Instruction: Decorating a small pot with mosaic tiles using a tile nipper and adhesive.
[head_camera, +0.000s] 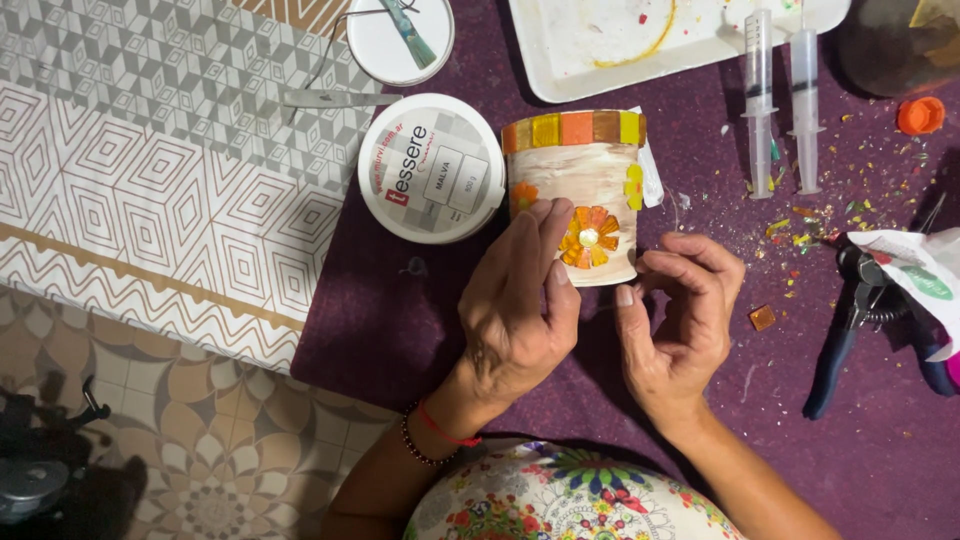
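Observation:
A cream-coated cylindrical jar (585, 180) lies on its side on the purple cloth (400, 320), with a band of orange and yellow glass tiles round its top. A tile flower with a pearl centre (589, 238) is stuck on its side. My left hand (520, 300) presses fingertips against the jar beside that flower. Just to the right, my right hand (680, 315) has thumb and fingers pinched together near the jar's lower edge; what it pinches is too small to tell.
A round white lidded tub (432, 168) sits left of the jar. Behind it are a small white dish (400, 40), a white tray (640, 40), and two syringes (780, 95). Blue-handled nippers (850, 330), an orange cap (920, 115) and tile chips lie at right.

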